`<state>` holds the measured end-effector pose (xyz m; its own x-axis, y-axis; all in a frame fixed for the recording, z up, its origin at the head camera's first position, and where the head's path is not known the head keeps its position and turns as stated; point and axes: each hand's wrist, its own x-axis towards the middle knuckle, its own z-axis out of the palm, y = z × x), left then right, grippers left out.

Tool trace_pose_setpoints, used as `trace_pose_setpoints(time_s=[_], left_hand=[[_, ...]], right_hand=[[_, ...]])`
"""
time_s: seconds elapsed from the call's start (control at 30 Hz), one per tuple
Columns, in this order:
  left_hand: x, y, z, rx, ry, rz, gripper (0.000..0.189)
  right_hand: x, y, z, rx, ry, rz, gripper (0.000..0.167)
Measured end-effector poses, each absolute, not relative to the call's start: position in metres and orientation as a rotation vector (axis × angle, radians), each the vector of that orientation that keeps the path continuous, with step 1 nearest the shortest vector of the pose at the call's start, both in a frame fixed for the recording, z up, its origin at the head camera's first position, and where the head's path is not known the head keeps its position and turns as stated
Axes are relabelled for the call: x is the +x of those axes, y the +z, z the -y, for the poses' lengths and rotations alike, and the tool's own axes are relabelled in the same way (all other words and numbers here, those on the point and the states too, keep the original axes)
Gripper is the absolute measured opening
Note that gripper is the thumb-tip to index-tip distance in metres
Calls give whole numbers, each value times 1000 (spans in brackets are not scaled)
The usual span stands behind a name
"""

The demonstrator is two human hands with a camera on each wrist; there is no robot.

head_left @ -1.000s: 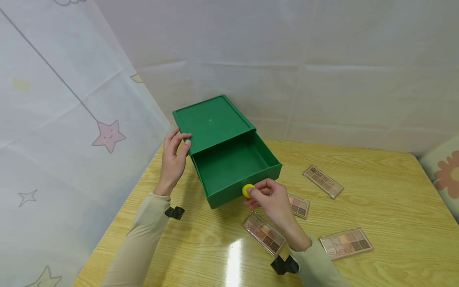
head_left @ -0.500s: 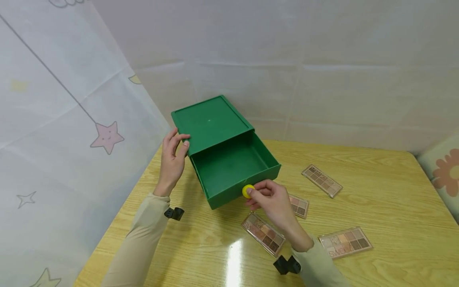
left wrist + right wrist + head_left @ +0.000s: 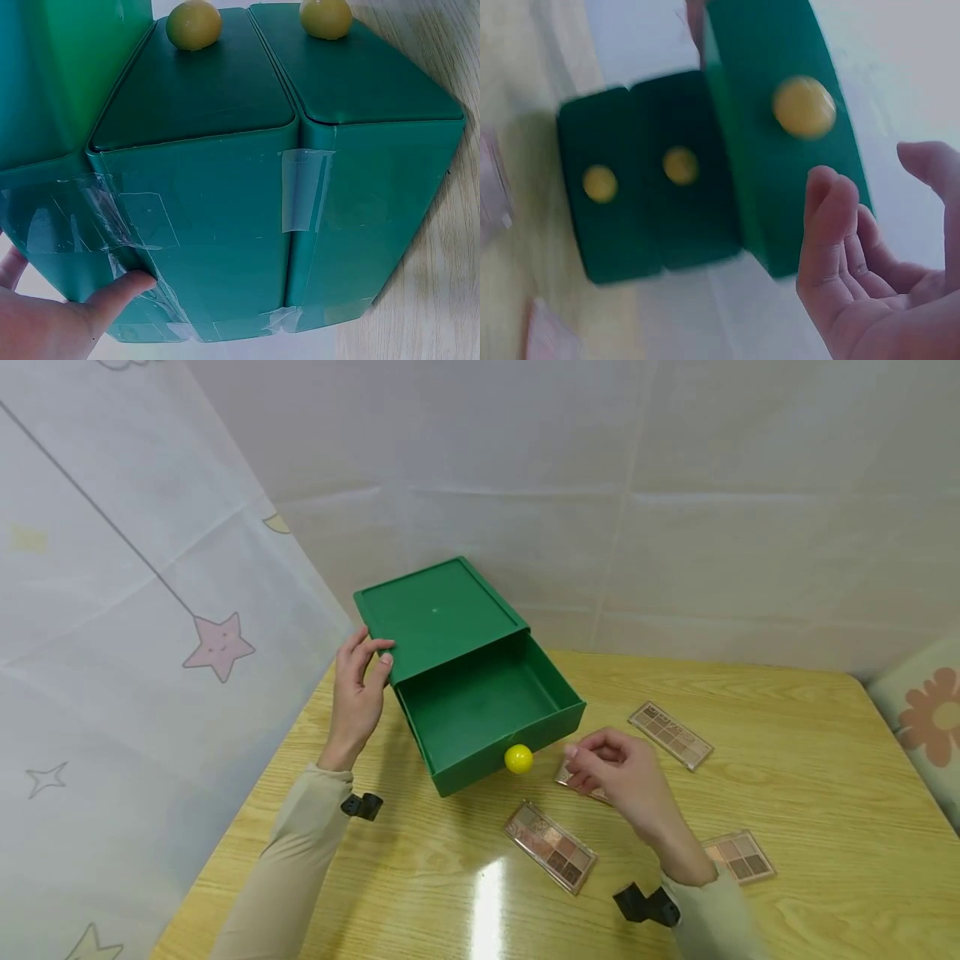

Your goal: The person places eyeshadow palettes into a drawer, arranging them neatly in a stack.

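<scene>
The top drawer [image 3: 474, 772] of the green cabinet [image 3: 442, 618] stands open; left hand [image 3: 358, 702] rests unclenched against the cabinet, right hand [image 3: 632, 781] empty near the yellow knob [image 3: 519, 759]. Pulling looks done; next probably calls for an eyeshadow palette [image 3: 551, 847] off the counter [image 3: 832, 768].

We see a table [image 3: 408, 893] with a yellowish wood-grain top, its far right corner rounded, a streak of glare at its near side. On it, at the far left, we find a green drawer unit [image 3: 468, 681] of three stacked tiers, the top drawer pulled out. Among four flat palettes we note the nearer left palette [image 3: 551, 847], a partly covered middle palette [image 3: 565, 775], a far right palette [image 3: 671, 735] and a partly covered near right palette [image 3: 741, 854].
</scene>
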<state>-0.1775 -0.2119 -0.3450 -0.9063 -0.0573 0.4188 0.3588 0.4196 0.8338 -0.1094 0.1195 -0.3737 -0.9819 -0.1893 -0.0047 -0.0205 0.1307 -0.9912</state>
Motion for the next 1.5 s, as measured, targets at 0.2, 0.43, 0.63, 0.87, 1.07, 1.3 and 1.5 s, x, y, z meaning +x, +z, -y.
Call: trace_pose_setpoints(time_s=[0.2,0.43,0.63,0.87,1.07,1.3,1.5], left_hand=[[-177,-344,212,-252,-1488,2296,32],[-176,-344,212,-249,-1484,2299,32],[-176,-343,211,-265,-1493,2290,32],[-177,-344,212,-261,-1486,2292,32],[-176,-345,213,-262,-1512,2285,32],[-176,-344,213,-270,-1524,2283,32],[-178,-346,213,-288,-1541,2266,32]], right_hand=[[-115,-379,-149,-65,-1849,-2495,33],[-128,-419,-165,-90,-1354,-2737,42],[-127,-444,-170,-81,-1037,-2787,52],[-128,-457,-176,20,-958,-2769,71],[-130,-464,-185,27,-1012,-2669,74],[-132,-469,-195,27,-1063,-2595,71],[-132,-470,-198,28,-1071,-2590,69]])
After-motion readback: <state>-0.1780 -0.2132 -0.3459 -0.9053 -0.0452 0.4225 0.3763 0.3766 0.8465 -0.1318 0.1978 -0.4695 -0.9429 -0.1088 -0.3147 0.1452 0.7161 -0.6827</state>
